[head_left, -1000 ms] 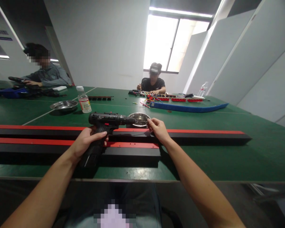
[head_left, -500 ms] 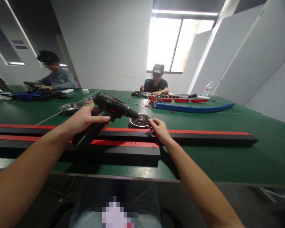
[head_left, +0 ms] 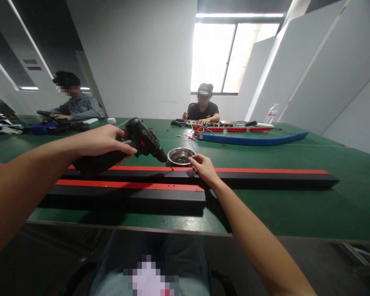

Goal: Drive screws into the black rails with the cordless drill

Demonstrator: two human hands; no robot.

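A black cordless drill (head_left: pixel 144 137) is held by its handle in my left hand (head_left: pixel 106 139). Its nose slants down to the right, and the thin bit (head_left: pixel 170 165) points at the red top of the farther long black bar (head_left: pixel 265 177). Just right of the bit, my right hand (head_left: pixel 204 167) has thumb and fingers pinched together over that bar, by the rim of a steel bowl (head_left: pixel 169 158). Whatever the pinch holds is too small to make out. Small dark screws (head_left: pixel 181 159) lie in the bowl. A second red-topped bar (head_left: pixel 172 197) lies nearer to me.
Behind the bowl lies a long blue strip (head_left: pixel 253 140) with coloured wires (head_left: pixel 195 130) at its left end. A person (head_left: pixel 203 109) sits across the table and another person (head_left: pixel 80 102) sits at the far left. A plastic bottle (head_left: pixel 270 114) stands at the back right.
The drill has tipped from the right hand's fingertips down toward the farther bar, and my left hand has moved slightly left and up. My right hand has shifted a little left, still pinched.
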